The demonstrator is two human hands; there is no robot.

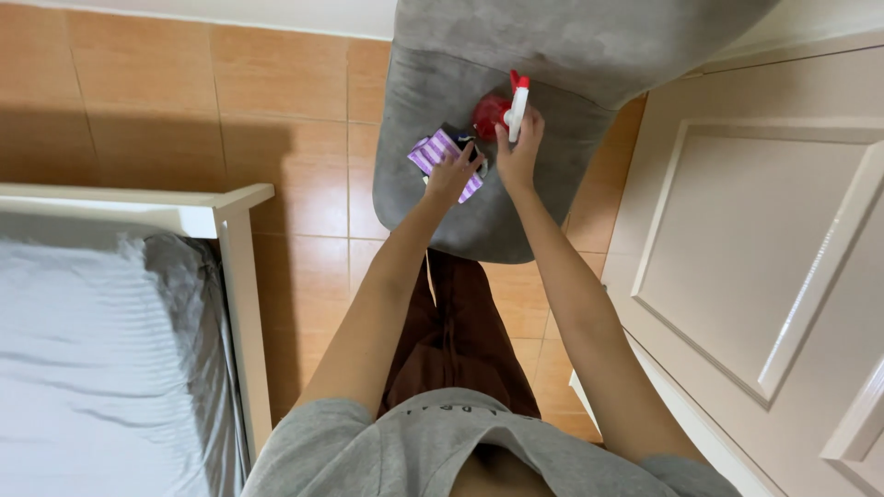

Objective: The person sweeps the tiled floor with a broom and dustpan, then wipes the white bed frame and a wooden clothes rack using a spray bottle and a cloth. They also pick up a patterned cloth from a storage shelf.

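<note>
- The right hand (pixel 518 147) is wrapped around a red spray bottle (pixel 491 114) with a white trigger head (pixel 517 106); the fingers are curled about the neck just under the trigger, and the red body shows to the left of them. Judging by the wrist angle, the grip is there so the nozzle can be aimed while the bottle stands on, or hovers just above, the seat (I cannot tell which).
- The left hand (pixel 453 171) lies on a purple-and-white striped cloth (pixel 435 153), fingers spread and pressed down rather than clenched around it. The cloth pokes out past the fingertips on the far left and under the heel of the hand on the near side. It looks pinned flat, likely to keep it from sliding on the upholstery.
- Something small and dark (pixel 458 136) sits just beyond the left fingertips, between the two hands; its kind is not clear.
- Both hands are close together, almost touching, over the middle of a grey upholstered chair seat (pixel 414 101), whose padded back (pixel 571 37) rises beyond the fingers.
- The floor is orange-brown tile (pixel 184 101).
- Well to the left of the left hand stands a white bed frame (pixel 230 239) with a grey sheet (pixel 92 350).
- To the right of the right hand is a cream panelled door (pixel 755 248).
- The person stands in a grey shirt and brown trousers.
</note>
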